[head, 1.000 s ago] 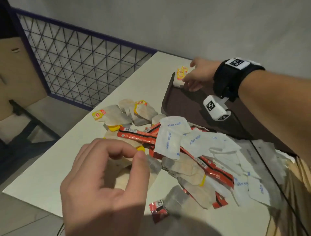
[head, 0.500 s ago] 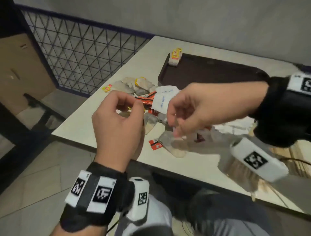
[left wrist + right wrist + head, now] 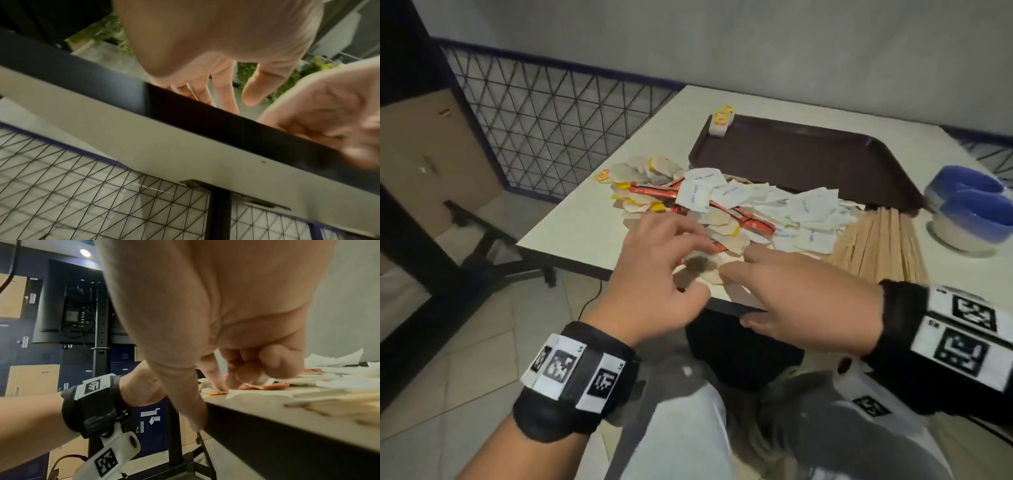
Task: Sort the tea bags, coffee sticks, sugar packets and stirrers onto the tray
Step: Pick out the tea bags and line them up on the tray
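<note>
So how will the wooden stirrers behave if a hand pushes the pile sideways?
The wooden stirrers look thin, flat and stiff, so they should slide, not roll. They lie loose, so the pile would probably fan apart. Near the table edge, some might fall.

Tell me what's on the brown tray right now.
Only a small stack of tea bags with yellow tags sits in the far left corner of the tray. The rest of its floor looks bare, though sugar packets overlap the near rim and hide that edge.
</note>
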`<action>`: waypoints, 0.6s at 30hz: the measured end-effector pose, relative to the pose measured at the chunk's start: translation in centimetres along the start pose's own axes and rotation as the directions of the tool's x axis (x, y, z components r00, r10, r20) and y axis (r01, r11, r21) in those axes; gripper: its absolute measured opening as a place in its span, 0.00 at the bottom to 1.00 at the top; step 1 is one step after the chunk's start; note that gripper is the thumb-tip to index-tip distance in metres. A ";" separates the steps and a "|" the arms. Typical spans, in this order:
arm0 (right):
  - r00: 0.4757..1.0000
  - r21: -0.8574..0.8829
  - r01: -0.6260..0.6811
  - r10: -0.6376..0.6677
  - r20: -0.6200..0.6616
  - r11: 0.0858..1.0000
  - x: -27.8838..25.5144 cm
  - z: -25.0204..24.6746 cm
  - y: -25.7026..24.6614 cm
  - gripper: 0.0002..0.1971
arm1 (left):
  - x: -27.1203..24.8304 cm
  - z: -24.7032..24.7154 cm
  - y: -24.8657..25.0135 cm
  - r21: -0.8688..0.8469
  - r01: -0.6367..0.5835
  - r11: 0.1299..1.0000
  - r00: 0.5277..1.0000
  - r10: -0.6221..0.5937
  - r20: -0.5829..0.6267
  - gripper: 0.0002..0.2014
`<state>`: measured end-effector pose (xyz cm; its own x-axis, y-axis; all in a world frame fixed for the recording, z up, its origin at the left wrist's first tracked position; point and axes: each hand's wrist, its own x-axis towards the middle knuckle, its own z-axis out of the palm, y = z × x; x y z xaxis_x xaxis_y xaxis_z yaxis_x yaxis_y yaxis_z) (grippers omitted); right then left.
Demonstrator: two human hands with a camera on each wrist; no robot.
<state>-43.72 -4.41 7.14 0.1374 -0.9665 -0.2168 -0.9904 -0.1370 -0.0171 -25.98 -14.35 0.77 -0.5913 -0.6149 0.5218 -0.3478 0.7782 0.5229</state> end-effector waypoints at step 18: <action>0.952 0.607 0.126 0.077 -0.297 0.785 1.1 -3.0 2.4 0.06 | 0.4 1.8 1.2 -0.311 0.122 0.943 0.976 -0.170 -0.133 0.09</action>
<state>-45.95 -6.43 9.78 0.0582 -0.9949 0.0822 -0.7681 -0.0972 -0.6330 -27.88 -13.45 0.36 -0.4212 -0.7499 0.5101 -0.1741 0.6189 0.7660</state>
